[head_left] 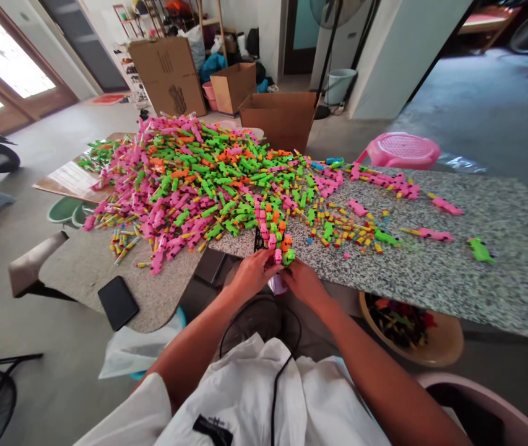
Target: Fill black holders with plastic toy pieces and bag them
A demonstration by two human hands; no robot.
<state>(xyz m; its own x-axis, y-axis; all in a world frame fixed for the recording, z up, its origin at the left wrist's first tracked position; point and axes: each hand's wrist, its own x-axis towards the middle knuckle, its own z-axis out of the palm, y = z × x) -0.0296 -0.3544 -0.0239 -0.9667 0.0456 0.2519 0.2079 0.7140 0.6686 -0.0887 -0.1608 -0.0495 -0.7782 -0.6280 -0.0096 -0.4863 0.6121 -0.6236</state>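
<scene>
At the near edge of the speckled stone table, my two hands meet around a narrow set of small plastic animal toys lined up in rows, pink (272, 240), orange and green (288, 257). My left hand (255, 271) is closed on the near end of the pink row. The fingers of my right hand (304, 280) are bent against the green and orange toys on the other side. Below the fingers, a shiny pale purple piece (276, 284) shows, its kind unclear. A black rack-like thing (260, 240) lies partly hidden beside the pink row.
A big heap of pink, green and orange toys (189, 173) covers the left of the table (514, 285). Loose yellow-and-red pieces (354, 232) lie right of my hands. A black flat box (118, 302) sits front left. A bowl (449, 341) and a pink stool (403, 150) stand nearby.
</scene>
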